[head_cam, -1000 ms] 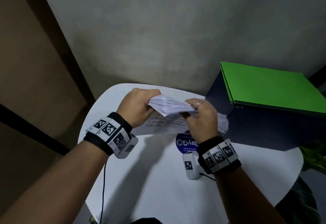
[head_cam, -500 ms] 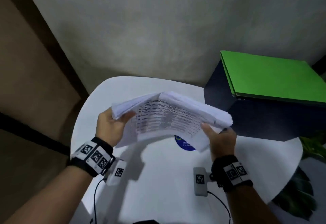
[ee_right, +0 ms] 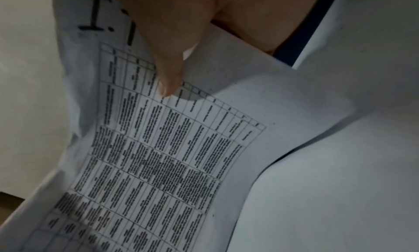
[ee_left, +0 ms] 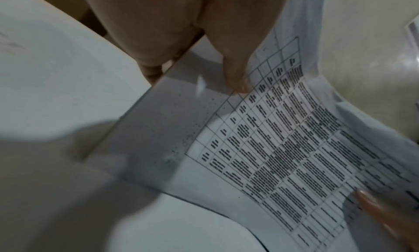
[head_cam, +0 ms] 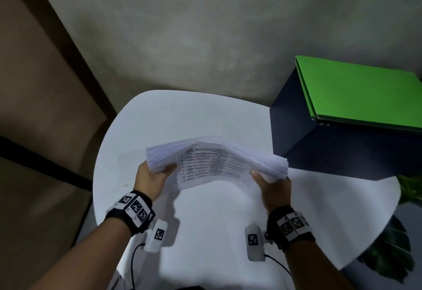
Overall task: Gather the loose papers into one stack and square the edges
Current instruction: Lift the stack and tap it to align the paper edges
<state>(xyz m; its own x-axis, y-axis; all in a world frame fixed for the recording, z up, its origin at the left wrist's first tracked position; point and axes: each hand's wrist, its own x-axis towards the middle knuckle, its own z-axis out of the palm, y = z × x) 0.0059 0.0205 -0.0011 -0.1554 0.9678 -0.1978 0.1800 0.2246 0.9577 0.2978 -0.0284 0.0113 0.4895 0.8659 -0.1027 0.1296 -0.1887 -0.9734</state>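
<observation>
A thick stack of white papers (head_cam: pixel 214 161) with a printed table on the near face hangs arched above the white round table (head_cam: pixel 205 232). My left hand (head_cam: pixel 155 175) grips the stack's left end, thumb on the printed sheet (ee_left: pixel 272 148). My right hand (head_cam: pixel 271 184) grips the right end, its thumb (ee_right: pixel 167 73) pressed on the same printed sheet (ee_right: pixel 158 157). The sheet ends look uneven and fanned at both sides. My other fingers are hidden behind the paper.
A dark blue box (head_cam: pixel 331 148) stands at the table's right rear with a green folder (head_cam: pixel 356 93) on top, close to the stack's right end. Green plant leaves (head_cam: pixel 392 260) show past the table's right edge. A wall lies behind.
One second ago both hands bunched the papers close together. They have since moved apart to the stack's two ends, and the stack now spreads out arched above the table, covering the blue sticker.
</observation>
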